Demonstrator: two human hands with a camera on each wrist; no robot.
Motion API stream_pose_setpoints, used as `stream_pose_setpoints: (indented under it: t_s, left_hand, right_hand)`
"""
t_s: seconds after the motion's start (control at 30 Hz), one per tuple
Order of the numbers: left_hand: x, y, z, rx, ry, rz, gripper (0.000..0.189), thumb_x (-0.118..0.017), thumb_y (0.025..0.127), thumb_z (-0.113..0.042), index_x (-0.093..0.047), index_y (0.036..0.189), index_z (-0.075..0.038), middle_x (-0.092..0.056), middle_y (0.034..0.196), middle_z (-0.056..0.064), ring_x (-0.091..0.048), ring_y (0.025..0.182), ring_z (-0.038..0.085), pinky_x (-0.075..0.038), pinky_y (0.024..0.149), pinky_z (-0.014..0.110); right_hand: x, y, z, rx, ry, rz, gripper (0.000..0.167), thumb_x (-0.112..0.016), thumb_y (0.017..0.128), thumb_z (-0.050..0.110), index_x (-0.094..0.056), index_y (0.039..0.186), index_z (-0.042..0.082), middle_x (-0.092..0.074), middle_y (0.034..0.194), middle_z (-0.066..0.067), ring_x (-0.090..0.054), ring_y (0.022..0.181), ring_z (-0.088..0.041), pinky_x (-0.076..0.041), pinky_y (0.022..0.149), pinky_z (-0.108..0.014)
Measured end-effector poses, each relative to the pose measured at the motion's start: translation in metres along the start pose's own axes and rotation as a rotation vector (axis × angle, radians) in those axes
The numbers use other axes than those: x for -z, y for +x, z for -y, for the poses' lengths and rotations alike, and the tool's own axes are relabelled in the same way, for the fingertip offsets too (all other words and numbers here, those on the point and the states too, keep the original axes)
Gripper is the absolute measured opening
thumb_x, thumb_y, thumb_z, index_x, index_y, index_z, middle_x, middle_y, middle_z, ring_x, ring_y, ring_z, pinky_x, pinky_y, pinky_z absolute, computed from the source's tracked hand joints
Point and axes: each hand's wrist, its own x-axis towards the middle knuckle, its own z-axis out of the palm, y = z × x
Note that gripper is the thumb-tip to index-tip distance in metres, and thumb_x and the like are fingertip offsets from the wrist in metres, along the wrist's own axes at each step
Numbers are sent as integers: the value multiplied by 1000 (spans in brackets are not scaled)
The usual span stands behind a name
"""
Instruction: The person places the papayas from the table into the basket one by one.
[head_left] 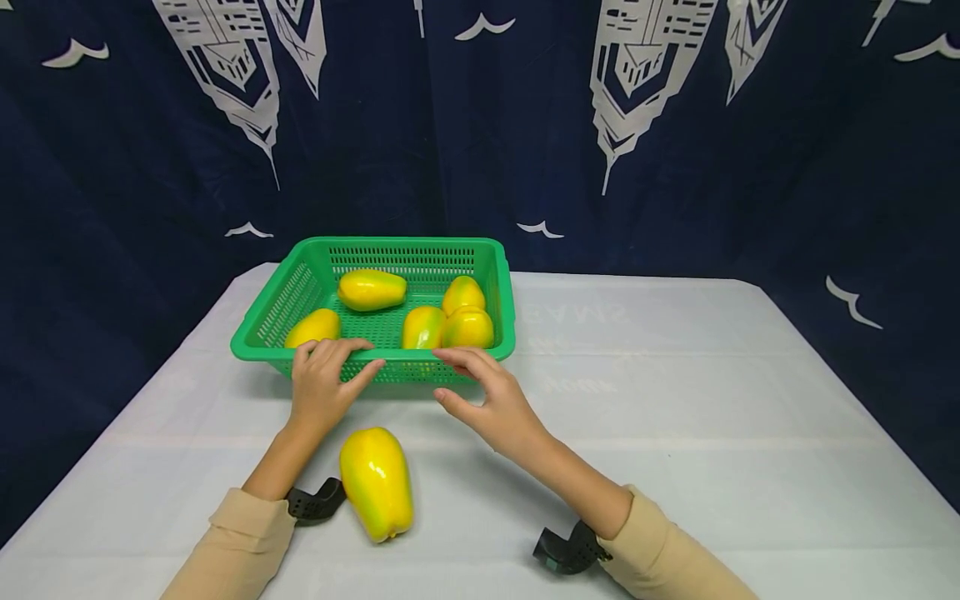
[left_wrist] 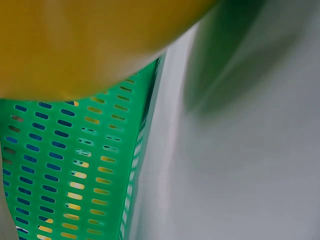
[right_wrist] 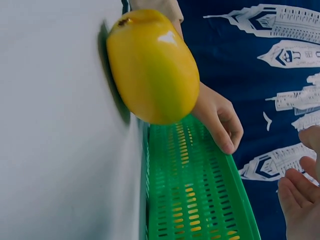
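Note:
A green plastic basket [head_left: 375, 367] with slotted sides holds several yellow papayas [head_left: 372, 290]. My left hand [head_left: 322, 383] grips its near rim, left of centre, with the fingers over the edge and the thumb in front. To the right, my right hand [head_left: 495, 408] hovers by the same rim, thumb and fingers spread apart; in the right wrist view those fingers [right_wrist: 300, 195] hold nothing. One more papaya [head_left: 377, 485] lies on the table between my forearms, nearer than the basket. It looms blurred at the top of the left wrist view, before the basket wall [left_wrist: 55, 160].
A white-covered table [head_left: 712, 417] carries everything. Behind it hangs a dark blue cloth [head_left: 465, 142] with white building and bird prints. A black wrist camera [head_left: 318, 500] sits by the left sleeve, another camera [head_left: 566, 550] by the right.

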Motion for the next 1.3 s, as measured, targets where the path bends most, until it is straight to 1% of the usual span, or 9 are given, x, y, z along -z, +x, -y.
stream_pose_setpoints:
  t_s: [0.17, 0.33, 0.53, 0.63, 0.87, 1.0, 1.3]
  left_hand:
    - [1, 0, -1, -5, 5, 1, 56, -44, 85, -59, -65, 89, -8, -68, 79, 9, -58, 73, 27, -31, 78, 42]
    - [2, 1, -2, -7, 15, 9, 57, -43, 86, -60, -65, 89, -7, -68, 79, 9, -58, 73, 27, -31, 79, 42]
    - [1, 1, -2, -12, 19, 7, 57, -43, 86, -60, -65, 89, -7, -68, 78, 10, -58, 73, 27, -31, 79, 42]
    - [1, 1, -2, -11, 18, 8, 57, -43, 86, -60, -65, 90, -7, -68, 78, 10, -58, 73, 27, -31, 79, 42]
    - [1, 1, -2, -12, 25, 4, 58, -42, 86, -59, -65, 89, -7, -68, 78, 9, -58, 73, 27, -31, 78, 42]
    - [2, 1, -2, -14, 22, -1, 57, -43, 86, -59, -65, 89, -7, -68, 78, 10, -58, 73, 27, -32, 78, 42]
    - [2, 2, -2, -22, 10, -8, 55, -45, 86, -58, -65, 89, -7, -68, 78, 9, -59, 73, 27, -32, 77, 42]
  right_hand:
    - [-5, -2, 5, -21, 36, 23, 41, -64, 85, 16, -53, 124, 12, -56, 121, -6, -53, 113, -18, -42, 97, -27]
    - [-10, -4, 8, -24, 67, 49, 41, -64, 85, 16, -53, 124, 11, -55, 123, -4, -51, 114, -14, -41, 98, -25]
    - [-17, -8, 8, 12, 63, 66, 42, -64, 85, 17, -52, 125, 11, -54, 124, -2, -51, 114, -14, -42, 97, -25]
    - [-20, -10, 9, 6, 69, 82, 42, -64, 85, 18, -52, 125, 12, -54, 124, -1, -51, 114, -14, -42, 97, -25]
    - [-26, -13, 11, 8, 90, 122, 42, -62, 86, 18, -51, 126, 11, -53, 125, -1, -50, 115, -16, -42, 97, -27]
    - [-29, -15, 13, 0, 86, 154, 42, -62, 87, 20, -50, 127, 14, -52, 126, 0, -50, 114, -14, -41, 97, -28]
    - [-39, -21, 14, -23, 85, 214, 43, -62, 86, 22, -50, 127, 15, -51, 126, 1, -51, 115, -15, -42, 97, -28]
